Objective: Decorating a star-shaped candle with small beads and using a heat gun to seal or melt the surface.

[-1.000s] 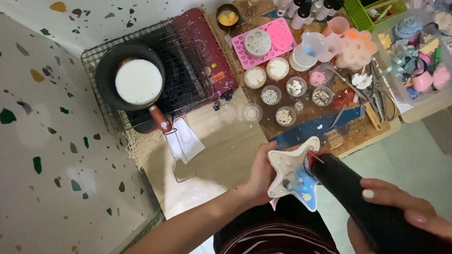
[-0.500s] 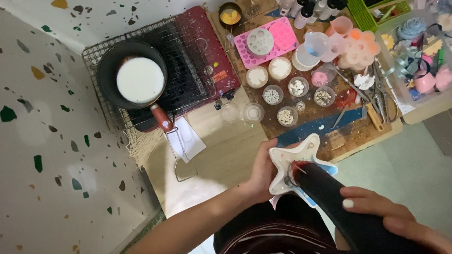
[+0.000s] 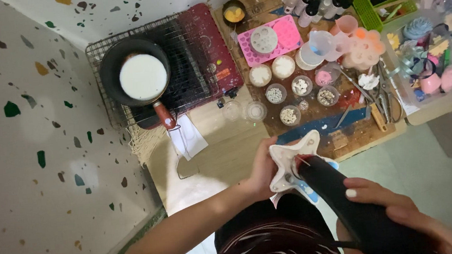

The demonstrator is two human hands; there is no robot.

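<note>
One star-shaped white dish (image 3: 295, 161) hangs just off the worktop's (image 3: 223, 155) near edge, the left hand (image 3: 264, 169) clamped on it; the right hand (image 3: 397, 210) grips one black heat gun (image 3: 345, 198), its nozzle touching the dish.

The black heat gun (image 3: 357, 208) runs out of the frame at the lower right, so its rear end and cord junction cannot be seen. Its nozzle covers the middle of the white star-shaped mould (image 3: 291, 159), hiding whatever lies inside. The left hand (image 3: 261, 171) sits mostly behind the mould; its fingers are hidden there. The right hand (image 3: 397, 212) is cut by the bottom edge. At the upper right of the frame, the clear box of trinkets (image 3: 432, 60) is blurred, its contents too small to tell. The small round cups (image 3: 296, 100) on the surface hold specks too fine to identify.
</note>
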